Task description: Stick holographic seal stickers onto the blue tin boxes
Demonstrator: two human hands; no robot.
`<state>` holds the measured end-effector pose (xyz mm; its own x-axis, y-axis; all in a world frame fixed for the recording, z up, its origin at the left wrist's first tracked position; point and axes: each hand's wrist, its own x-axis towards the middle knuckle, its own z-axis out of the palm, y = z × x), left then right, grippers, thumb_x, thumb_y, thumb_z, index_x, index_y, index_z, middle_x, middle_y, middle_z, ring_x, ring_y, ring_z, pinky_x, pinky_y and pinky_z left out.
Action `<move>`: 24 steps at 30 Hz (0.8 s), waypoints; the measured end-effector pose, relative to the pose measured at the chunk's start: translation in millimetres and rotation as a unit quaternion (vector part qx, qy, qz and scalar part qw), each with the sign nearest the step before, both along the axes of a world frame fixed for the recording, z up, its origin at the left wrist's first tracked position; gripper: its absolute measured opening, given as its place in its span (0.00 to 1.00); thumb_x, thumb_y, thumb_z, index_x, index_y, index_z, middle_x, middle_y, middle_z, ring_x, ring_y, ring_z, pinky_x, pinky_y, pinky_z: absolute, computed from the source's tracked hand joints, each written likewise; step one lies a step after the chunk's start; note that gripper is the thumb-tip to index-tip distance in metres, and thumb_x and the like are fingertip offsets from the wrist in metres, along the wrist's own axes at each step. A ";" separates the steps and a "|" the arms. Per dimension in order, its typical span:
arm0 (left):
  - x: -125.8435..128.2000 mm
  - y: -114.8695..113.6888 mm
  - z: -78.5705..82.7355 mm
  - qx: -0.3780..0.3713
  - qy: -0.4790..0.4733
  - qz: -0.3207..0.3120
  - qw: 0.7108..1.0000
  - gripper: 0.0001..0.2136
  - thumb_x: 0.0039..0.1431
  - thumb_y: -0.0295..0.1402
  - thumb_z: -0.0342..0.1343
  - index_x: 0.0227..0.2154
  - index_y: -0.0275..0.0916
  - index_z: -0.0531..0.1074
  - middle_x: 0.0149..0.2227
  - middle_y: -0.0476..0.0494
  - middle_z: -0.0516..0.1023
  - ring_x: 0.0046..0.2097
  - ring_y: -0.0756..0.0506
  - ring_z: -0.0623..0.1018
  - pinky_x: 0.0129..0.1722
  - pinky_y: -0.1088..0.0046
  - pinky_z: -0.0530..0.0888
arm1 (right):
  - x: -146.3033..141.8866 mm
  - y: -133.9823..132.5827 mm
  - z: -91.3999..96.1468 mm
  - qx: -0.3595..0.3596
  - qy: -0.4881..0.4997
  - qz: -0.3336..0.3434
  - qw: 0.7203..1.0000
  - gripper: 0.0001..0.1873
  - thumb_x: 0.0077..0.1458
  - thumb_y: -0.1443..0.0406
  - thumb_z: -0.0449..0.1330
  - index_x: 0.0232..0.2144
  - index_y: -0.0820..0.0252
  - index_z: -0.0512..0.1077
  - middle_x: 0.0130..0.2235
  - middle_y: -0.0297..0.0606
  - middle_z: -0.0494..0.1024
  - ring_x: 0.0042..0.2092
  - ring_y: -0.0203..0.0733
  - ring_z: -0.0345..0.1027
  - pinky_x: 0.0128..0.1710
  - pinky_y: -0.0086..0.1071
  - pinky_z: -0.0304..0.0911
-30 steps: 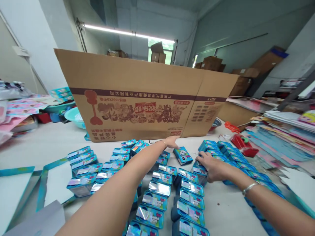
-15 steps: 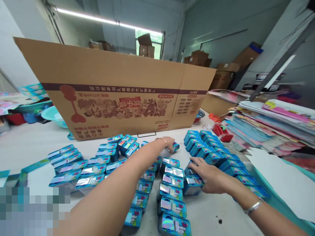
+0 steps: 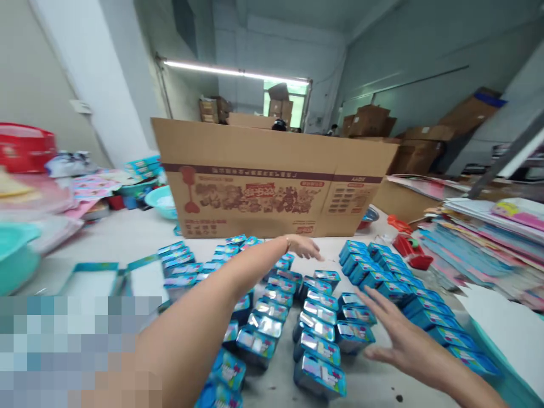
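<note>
My left hand (image 3: pixel 305 247) reaches across the white table with fingers stretched out and nothing in them. Below it several rows of small blue tins (image 3: pixel 277 296) with shiny printed lids stand upright. My right hand (image 3: pixel 397 334) is spread wide, thumb apart, just right of a short row of blue tins (image 3: pixel 355 333); its fingertips hover close to them, and contact cannot be made out. A longer row of the tins (image 3: pixel 317 345) runs toward me beside that short row. Further right stands a tight block of tins (image 3: pixel 395 289).
Behind the tins a large printed cardboard box (image 3: pixel 272 170) stands across the table. Paper stacks (image 3: pixel 488 238) and a red tape dispenser (image 3: pixel 412 251) are at right. Blue-edged trays (image 3: pixel 91 266) and a teal basin (image 3: pixel 17 255) are at left.
My view has swung left. My left hand was on a tin near the box; now its fingers are extended and free. My right hand has let go of the short row's tins and spread open.
</note>
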<state>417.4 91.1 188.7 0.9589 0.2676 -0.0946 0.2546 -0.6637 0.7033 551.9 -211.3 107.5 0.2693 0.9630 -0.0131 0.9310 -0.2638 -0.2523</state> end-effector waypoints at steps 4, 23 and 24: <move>-85.4 20.8 52.0 -0.025 -0.017 0.100 0.995 0.17 0.66 0.39 0.57 0.54 0.37 0.70 0.54 0.39 0.73 0.50 0.40 0.77 0.48 0.56 0.77 | -3.7 -16.0 10.1 0.175 -0.065 0.041 0.982 0.34 0.58 0.46 0.58 0.62 0.52 0.66 0.64 0.49 0.67 0.63 0.63 0.63 0.58 0.55 0.65; -530.5 -266.9 -70.2 -0.287 0.033 0.046 0.956 0.24 0.59 0.41 0.61 0.58 0.44 0.72 0.57 0.41 0.78 0.56 0.40 0.77 0.56 0.64 0.72 | -301.6 -15.1 49.4 0.064 0.257 0.184 0.947 0.15 0.62 0.52 0.57 0.43 0.52 0.76 0.43 0.40 0.81 0.44 0.46 0.76 0.43 0.38 0.71; -525.3 -278.9 -92.4 -0.289 0.052 0.059 0.954 0.25 0.59 0.40 0.61 0.59 0.44 0.71 0.58 0.40 0.76 0.57 0.39 0.76 0.58 0.63 0.71 | -325.5 -26.2 31.1 -0.039 0.290 0.230 0.928 0.14 0.62 0.54 0.57 0.44 0.52 0.76 0.44 0.38 0.82 0.45 0.45 0.76 0.46 0.37 0.71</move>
